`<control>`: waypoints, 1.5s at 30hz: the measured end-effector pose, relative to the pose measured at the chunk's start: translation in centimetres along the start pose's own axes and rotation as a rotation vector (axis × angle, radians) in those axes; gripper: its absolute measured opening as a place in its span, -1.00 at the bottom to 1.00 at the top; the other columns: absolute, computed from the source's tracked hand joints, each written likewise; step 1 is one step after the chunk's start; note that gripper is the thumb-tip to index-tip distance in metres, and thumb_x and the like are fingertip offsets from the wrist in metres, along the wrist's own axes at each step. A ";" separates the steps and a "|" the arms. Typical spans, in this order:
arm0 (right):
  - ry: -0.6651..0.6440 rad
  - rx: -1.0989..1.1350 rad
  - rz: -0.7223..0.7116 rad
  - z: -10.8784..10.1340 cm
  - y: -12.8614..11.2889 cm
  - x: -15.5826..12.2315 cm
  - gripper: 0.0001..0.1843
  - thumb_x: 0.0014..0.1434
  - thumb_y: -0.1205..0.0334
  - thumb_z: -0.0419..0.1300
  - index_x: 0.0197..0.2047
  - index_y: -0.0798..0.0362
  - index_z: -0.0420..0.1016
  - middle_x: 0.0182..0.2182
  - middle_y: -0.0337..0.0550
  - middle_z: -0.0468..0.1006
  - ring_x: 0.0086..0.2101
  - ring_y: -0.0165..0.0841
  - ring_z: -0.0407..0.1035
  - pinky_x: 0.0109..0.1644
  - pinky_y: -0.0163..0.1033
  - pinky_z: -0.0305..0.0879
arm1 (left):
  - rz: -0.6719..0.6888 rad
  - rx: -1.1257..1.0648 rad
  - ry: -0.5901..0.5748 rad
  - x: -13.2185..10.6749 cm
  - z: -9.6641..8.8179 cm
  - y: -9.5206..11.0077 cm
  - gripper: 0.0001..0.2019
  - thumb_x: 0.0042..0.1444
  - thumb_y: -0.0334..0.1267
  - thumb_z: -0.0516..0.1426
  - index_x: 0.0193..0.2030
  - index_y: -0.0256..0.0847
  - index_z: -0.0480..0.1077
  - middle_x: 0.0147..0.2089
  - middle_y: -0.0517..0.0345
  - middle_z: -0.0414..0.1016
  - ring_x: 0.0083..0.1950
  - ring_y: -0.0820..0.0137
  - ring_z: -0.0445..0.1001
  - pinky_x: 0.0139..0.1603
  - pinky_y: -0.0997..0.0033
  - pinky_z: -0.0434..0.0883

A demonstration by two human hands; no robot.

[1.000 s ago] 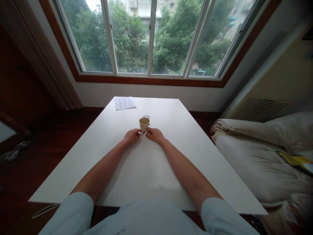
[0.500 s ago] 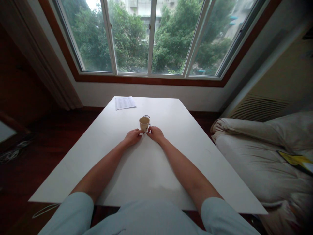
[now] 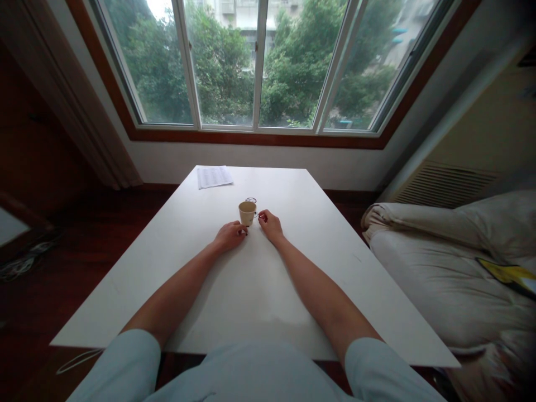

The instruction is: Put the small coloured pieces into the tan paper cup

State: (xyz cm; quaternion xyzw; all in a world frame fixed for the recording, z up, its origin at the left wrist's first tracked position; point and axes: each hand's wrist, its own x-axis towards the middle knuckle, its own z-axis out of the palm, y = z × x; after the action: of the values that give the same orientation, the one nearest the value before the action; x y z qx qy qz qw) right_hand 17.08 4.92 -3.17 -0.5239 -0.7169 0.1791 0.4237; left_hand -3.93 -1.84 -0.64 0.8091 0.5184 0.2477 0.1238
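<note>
A tan cup [image 3: 247, 214] stands upright on the white table [image 3: 268, 290], its open top facing up. My left hand [image 3: 230, 235] lies low at the cup's front left, fingers drawn together around something small and dark. Close to the cup's right side, my right hand [image 3: 270, 224] has its thumb and fingertips pinched at another small dark bit. What either hand pinches is too small to name. A thin dark loop [image 3: 250, 199] lies just behind the cup, partly hidden by it.
Printed papers [image 3: 214, 177] lie at the table's far left corner. Beyond the table is a wide window [image 3: 256, 67]. A pale cushioned seat [image 3: 414, 279] with a yellow item [image 3: 508, 275] stands to the right. Cables [image 3: 25, 262] lie on the floor at left.
My right hand has moved a little right and away, from the cup's front to its right side. My left hand has shifted slightly right. The cup stays in place.
</note>
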 end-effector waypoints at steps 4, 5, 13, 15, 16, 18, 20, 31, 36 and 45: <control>0.035 0.010 -0.007 -0.1 -0.1 0.0 -0.79 0.19 0.21 0.08 -0.14 0.00 0.48 -0.42 -0.25 0.52 -0.43 -0.39 0.34 -0.25 -0.29 0.23 | 0.039 0.024 -0.024 -0.1 -0.3 0.5 -0.76 0.11 -0.26 0.10 -0.16 -0.09 0.57 -0.21 0.11 0.50 -0.26 0.39 0.42 -0.20 0.43 0.33; 0.048 0.018 -0.005 -0.1 -0.1 0.0 -0.78 0.20 0.20 0.07 -0.14 0.00 0.48 -0.43 -0.25 0.51 -0.44 -0.39 0.33 -0.26 -0.29 0.23 | 0.046 0.033 -0.023 -0.1 -0.3 0.5 -0.77 0.11 -0.25 0.10 -0.17 -0.10 0.57 -0.21 0.12 0.50 -0.26 0.40 0.42 -0.21 0.43 0.33; 0.193 0.039 -0.112 -0.1 -0.9 -0.1 -0.83 0.19 0.27 0.01 -0.26 0.03 0.42 -0.31 -0.14 0.49 -0.35 -0.35 0.32 -0.20 -0.25 0.28 | 0.062 0.060 -0.009 -0.1 -0.2 0.7 -0.81 0.10 -0.29 0.10 -0.23 -0.11 0.55 -0.21 0.12 0.51 -0.25 0.38 0.43 -0.25 0.43 0.31; 0.191 0.047 -0.126 -0.1 -0.9 -0.1 -0.81 0.18 0.30 0.00 -0.24 0.04 0.44 -0.30 -0.13 0.50 -0.36 -0.35 0.33 -0.19 -0.24 0.30 | 0.072 0.058 -0.003 -0.1 -0.3 0.8 -0.82 0.12 -0.29 0.09 -0.25 -0.12 0.54 -0.22 0.11 0.51 -0.25 0.38 0.43 -0.24 0.42 0.31; 0.189 0.048 -0.130 0.0 -0.9 -0.1 -0.79 0.17 0.31 0.00 -0.24 0.04 0.46 -0.30 -0.13 0.50 -0.36 -0.35 0.33 -0.18 -0.23 0.30 | 0.076 0.057 0.002 -0.2 -0.3 0.7 -0.82 0.13 -0.30 0.08 -0.26 -0.13 0.53 -0.22 0.11 0.51 -0.26 0.38 0.42 -0.24 0.42 0.31; 0.184 0.049 -0.138 0.0 -0.9 0.0 -0.78 0.16 0.33 0.01 -0.24 0.05 0.48 -0.29 -0.13 0.52 -0.37 -0.34 0.34 -0.18 -0.22 0.32 | 0.079 0.054 0.012 -0.1 -0.3 0.7 -0.82 0.13 -0.30 0.08 -0.27 -0.13 0.53 -0.21 0.10 0.51 -0.26 0.38 0.42 -0.25 0.42 0.30; 0.183 0.055 -0.141 0.0 -1.0 -0.1 -0.76 0.16 0.33 0.01 -0.23 0.06 0.50 -0.27 -0.11 0.53 -0.35 -0.33 0.37 -0.18 -0.20 0.34 | 0.076 0.048 0.019 -0.1 -0.2 0.6 -0.83 0.13 -0.30 0.09 -0.28 -0.14 0.53 -0.21 0.10 0.51 -0.26 0.38 0.42 -0.25 0.42 0.30; 0.222 -0.029 -0.340 -0.8 -3.7 -1.0 -0.57 0.32 0.20 -0.01 0.21 -0.01 0.37 0.17 -0.06 0.39 0.15 -0.21 0.26 0.18 -0.03 0.35 | 0.015 -0.015 0.085 0.0 0.2 0.0 -0.82 0.17 -0.29 0.06 -0.22 -0.14 0.51 -0.24 0.12 0.54 -0.33 0.41 0.40 -0.26 0.43 0.29; 0.181 -0.072 -0.460 -1.0 -5.0 -1.5 -0.51 0.34 0.19 0.00 0.31 -0.02 0.27 0.24 -0.07 0.31 0.23 -0.22 0.18 0.36 0.01 0.16 | -0.091 -0.106 0.102 0.2 0.4 -0.3 -0.82 0.18 -0.24 0.07 -0.20 -0.12 0.50 -0.33 0.17 0.55 -0.37 0.44 0.41 -0.26 0.45 0.31; 0.121 -0.090 -0.496 -1.0 -5.2 -1.6 -0.46 0.34 0.13 0.03 0.35 0.00 0.23 0.31 -0.06 0.22 0.29 -0.19 0.11 0.38 0.02 0.13 | -0.113 -0.242 0.154 0.3 0.6 -0.3 -0.87 0.13 -0.32 0.08 -0.28 -0.14 0.47 -0.34 0.21 0.55 -0.40 0.49 0.39 -0.27 0.50 0.31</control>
State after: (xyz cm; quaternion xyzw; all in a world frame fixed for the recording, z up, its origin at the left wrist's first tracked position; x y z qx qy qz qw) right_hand 14.89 1.32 0.34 -0.3600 -0.8040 0.0059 0.4733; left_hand -3.74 -1.45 -1.16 0.7364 0.5374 0.3624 0.1938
